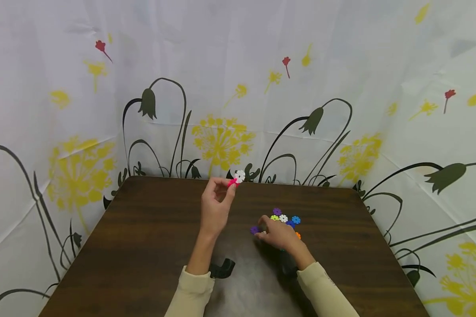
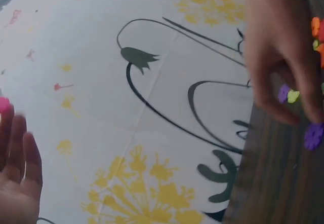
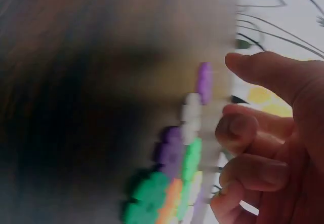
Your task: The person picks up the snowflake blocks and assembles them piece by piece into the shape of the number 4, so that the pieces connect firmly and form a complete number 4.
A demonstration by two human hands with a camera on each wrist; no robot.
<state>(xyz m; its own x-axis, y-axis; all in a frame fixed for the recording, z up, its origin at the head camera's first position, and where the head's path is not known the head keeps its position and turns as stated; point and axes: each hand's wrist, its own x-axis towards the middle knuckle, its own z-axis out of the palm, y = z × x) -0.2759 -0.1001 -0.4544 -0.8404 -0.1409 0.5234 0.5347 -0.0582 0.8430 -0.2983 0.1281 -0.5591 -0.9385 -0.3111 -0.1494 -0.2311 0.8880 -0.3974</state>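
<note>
My left hand (image 1: pixel 215 209) is raised above the table and pinches a pink flower-shaped disc (image 1: pixel 232 182) between thumb and fingers. A white flower-shaped disc (image 1: pixel 239 176) is attached to the pink one. Lower and to the right, my right hand (image 1: pixel 279 233) hovers over a group of loose flower discs, hiding some of them. Its thumb and bent fingers are apart with nothing between them in the right wrist view. Nearest to its fingertips is a purple disc (image 1: pixel 254 230). A white disc (image 3: pixel 191 117) and a green disc (image 3: pixel 147 198) lie close by.
Blue (image 1: pixel 296 219), orange (image 1: pixel 298 235) and yellow (image 1: pixel 274 217) discs lie about the right hand on the dark wooden table (image 1: pixel 154 229). Behind the table hangs a white curtain (image 1: pixel 238 57) with printed flowers. Black straps (image 1: pixel 223 269) sit at the wrists.
</note>
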